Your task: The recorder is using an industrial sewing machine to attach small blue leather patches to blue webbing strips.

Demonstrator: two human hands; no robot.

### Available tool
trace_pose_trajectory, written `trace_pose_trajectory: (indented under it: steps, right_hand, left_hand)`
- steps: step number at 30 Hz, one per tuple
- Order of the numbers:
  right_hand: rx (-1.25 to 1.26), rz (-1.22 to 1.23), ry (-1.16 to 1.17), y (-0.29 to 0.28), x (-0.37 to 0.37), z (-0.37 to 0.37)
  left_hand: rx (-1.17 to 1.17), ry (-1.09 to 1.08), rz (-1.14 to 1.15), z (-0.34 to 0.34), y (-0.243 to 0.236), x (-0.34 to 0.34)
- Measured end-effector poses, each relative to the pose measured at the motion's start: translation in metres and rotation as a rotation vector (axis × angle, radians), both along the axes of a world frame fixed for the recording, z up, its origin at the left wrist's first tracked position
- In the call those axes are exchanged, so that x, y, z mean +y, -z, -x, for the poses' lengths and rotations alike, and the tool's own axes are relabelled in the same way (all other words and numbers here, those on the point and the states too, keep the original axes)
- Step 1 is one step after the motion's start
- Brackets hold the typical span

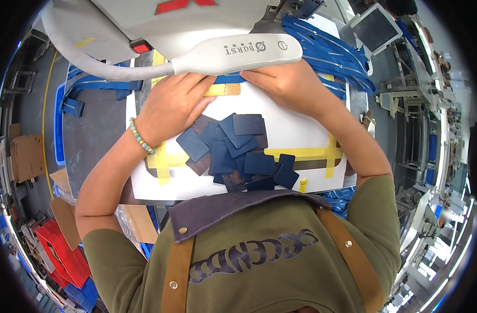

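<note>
A short stretch of blue strap point(228, 79) shows between my hands, beside a yellow-taped strip point(223, 89) on the white work sheet point(290, 125). My left hand point(176, 104), a beaded bracelet at its wrist, closes on the strap's left part. At its right end, my right hand point(285, 83) pinches the strap between bent fingers. A white lamp head point(238, 53) hides several fingertips of both hands. Just nearer to me lies a loose pile of small dark blue square patches point(238, 138).
The pale sewing machine body point(197, 23) stands beyond the lamp and its curved neck point(92, 65). Blue straps with pale lines point(327, 49) are heaped at the far right; more straps point(95, 83) lie at left. Yellow tape point(301, 153) crosses the sheet. A red crate point(63, 253) sits lower left.
</note>
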State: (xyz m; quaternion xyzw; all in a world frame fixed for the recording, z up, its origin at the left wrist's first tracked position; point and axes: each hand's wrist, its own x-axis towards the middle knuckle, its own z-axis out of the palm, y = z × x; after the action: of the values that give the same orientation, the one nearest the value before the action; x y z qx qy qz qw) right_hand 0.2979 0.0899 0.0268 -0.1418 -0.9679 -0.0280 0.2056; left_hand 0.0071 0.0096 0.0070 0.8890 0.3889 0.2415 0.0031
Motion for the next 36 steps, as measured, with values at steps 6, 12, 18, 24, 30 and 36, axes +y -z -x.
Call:
trace_pose_trajectory:
  steps: [6,12,18,24,30,36]
  right_hand:
    - [0.216,0.535,0.230,-0.018,-0.005,0.009]
    - [0.174,0.641,0.307,-0.015,-0.004,0.021]
    - [0.114,0.668,0.457,-0.015,-0.005,0.032]
    - [0.151,0.677,0.388,-0.018,-0.002,0.018]
    - [-0.155,0.925,0.521,-0.085,0.026,-0.048]
    - [-0.132,0.148,0.413,-0.061,0.019,-0.050]
  left_hand:
    - [-0.106,0.033,-0.249,0.006,-0.002,-0.005]
    - [-0.064,0.096,-0.254,0.003,-0.006,-0.004]
    - [0.018,0.070,-0.118,0.002,0.002,0.001]
    - [0.075,0.036,-0.080,0.001,0.000,0.000]
    - [0.033,0.017,-0.037,0.001,0.001,0.000]
    - [0.039,0.007,0.013,0.003,0.003,0.001]
